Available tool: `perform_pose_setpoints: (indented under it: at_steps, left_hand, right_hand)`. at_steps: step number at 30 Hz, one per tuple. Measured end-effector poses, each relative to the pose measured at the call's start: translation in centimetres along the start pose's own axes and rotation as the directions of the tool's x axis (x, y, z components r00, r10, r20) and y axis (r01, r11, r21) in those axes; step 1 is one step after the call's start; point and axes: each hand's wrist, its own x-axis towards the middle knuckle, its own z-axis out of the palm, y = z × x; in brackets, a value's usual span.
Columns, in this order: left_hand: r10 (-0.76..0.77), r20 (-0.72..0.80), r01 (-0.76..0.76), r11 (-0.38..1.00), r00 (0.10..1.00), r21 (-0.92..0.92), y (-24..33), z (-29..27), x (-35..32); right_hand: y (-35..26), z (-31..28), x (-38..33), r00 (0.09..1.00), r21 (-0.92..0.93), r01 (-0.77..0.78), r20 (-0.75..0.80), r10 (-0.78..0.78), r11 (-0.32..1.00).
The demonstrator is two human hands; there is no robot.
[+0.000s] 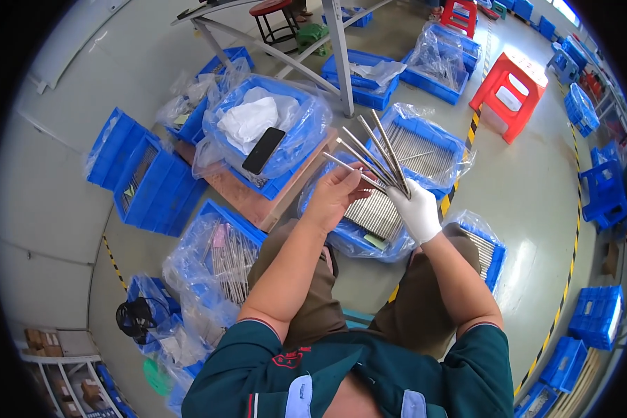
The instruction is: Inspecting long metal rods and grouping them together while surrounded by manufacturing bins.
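Observation:
My right hand [418,210], in a white glove, is closed around several thin metal rods [389,149] that fan up and away from it. My bare left hand [333,198] is beside it, its thumb and fingertips pinched on one metal rod [336,161] of the bundle, which slants left of the others. Below both hands is a plastic-lined blue crate [377,255] with rows of similar rods [375,217]. Just beyond it, another lined crate [444,132] has more rods, a few lying crosswise.
Left, a blue bin [290,187] with white cloth [247,124] and a black phone [264,151] rests on a wooden board [228,193]. More rods fill a crate [240,221] by my left leg and one [496,268] by my right. A red stool [512,94] stands far right.

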Motion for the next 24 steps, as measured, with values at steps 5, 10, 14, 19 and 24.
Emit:
perform_pose_setpoints:
  at_steps: [5, 10, 14, 19, 24]
  left_hand:
    - [0.17, -0.119, -0.151, 0.977, 0.978, 0.151, 1.6, -0.2, 0.1]
    - [0.247, -0.357, -0.249, 0.968, 0.901, 0.039, 4.8, -2.6, 0.4]
    - [0.102, -0.253, -0.126, 0.988, 0.962, -0.084, 3.6, -2.7, 0.3]
    - [0.06, -0.192, -0.083, 0.99, 0.98, -0.113, 2.6, -1.9, 0.1]
    - [0.101, -0.107, -0.111, 0.99, 0.989, -0.089, 2.4, -1.6, 0.1]
  right_hand:
    - [0.6, -0.7, 0.2, 0.996, 0.094, -0.058, 0.068, 0.052, 0.994]
    - [0.8, -1.8, 0.3, 0.969, 0.101, -0.222, 0.136, 0.207, 0.97]
    - [0.9, -1.7, 0.1, 0.964, 0.077, -0.219, 0.169, 0.204, 0.973]
    - [1.3, -1.1, 0.0, 0.997, -0.041, -0.043, 0.056, 0.045, 0.998]
    - [1.5, -1.1, 0.1, 0.994, 0.057, -0.104, 0.05, 0.101, 0.993]
